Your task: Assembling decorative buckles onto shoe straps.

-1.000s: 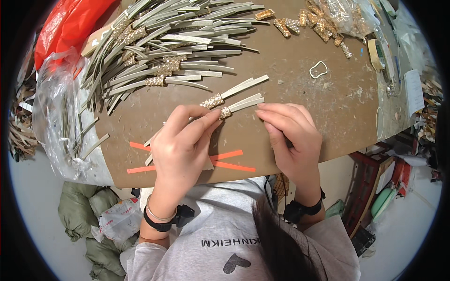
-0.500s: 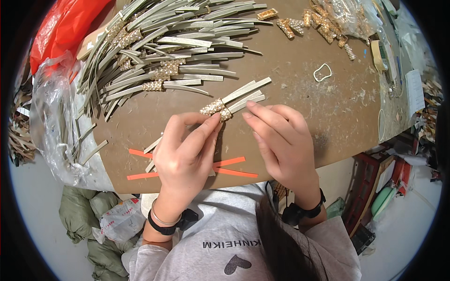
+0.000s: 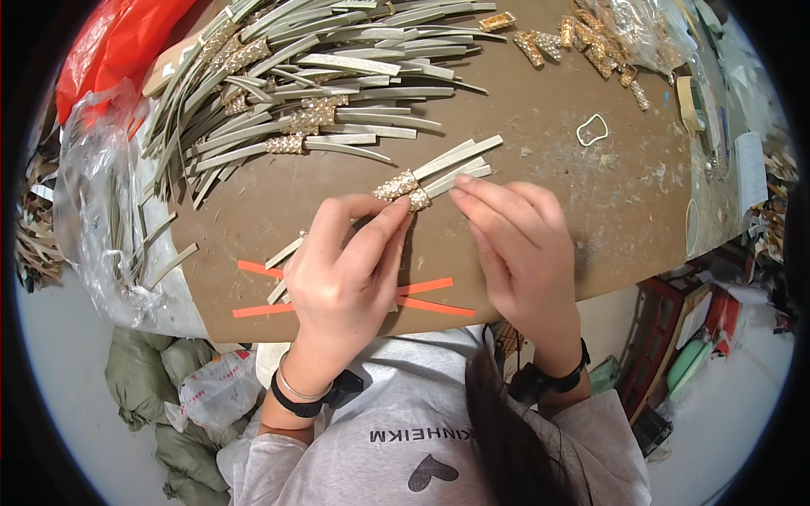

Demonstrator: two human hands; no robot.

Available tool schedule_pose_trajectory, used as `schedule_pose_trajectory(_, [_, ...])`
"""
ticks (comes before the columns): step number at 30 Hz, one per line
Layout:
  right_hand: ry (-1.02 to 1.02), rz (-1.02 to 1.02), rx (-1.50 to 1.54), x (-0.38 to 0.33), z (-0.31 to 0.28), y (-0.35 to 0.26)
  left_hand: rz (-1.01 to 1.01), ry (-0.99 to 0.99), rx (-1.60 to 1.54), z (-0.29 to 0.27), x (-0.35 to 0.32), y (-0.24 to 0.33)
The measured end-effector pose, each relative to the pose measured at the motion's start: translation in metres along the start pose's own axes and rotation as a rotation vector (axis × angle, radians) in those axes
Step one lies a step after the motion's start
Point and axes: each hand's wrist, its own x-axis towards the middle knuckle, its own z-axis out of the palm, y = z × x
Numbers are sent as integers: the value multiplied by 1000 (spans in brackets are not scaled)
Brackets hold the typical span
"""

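Observation:
My left hand (image 3: 342, 274) pinches glittery gold bands (image 3: 419, 199) between thumb and fingertips, above the brown table. Pale grey straps (image 3: 458, 158) run from the bands up to the right. Beside those straps is my right hand (image 3: 523, 244). Its fingers are loosely bent, with fingertips at the lower strap and the thumb apart; whether they touch is hard to tell. Orange strips (image 3: 428, 287) stick out on both sides of my left hand, which hides their middle. Next to them, more pale straps (image 3: 283, 253) are partly covered by that hand.
A large heap of grey straps with gold bands (image 3: 312, 114) spreads over the table's far left. Gold glitter pieces (image 3: 595, 55) lie at the far right by clear plastic. A white loop (image 3: 592, 130) rests right of centre. Clear plastic (image 3: 105, 228) hangs over the left edge.
The whole view has shifted slightly, so the table things appear a little further right. Both hands keep nearly the same pose, the left one still pinching the gold bands.

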Motion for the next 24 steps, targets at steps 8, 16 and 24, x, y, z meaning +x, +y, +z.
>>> schedule_pose_trajectory(8, [204,483,0,12,7,-9,17,-1,17,0,0,-1])
schedule_pose_trajectory(16, [219,525,297,17,8,-4,30,-9,45,-1,0,0])
schedule_pose_trajectory(24, [197,568,392,16,7,-1,53,-9,70,-1,1,-1])
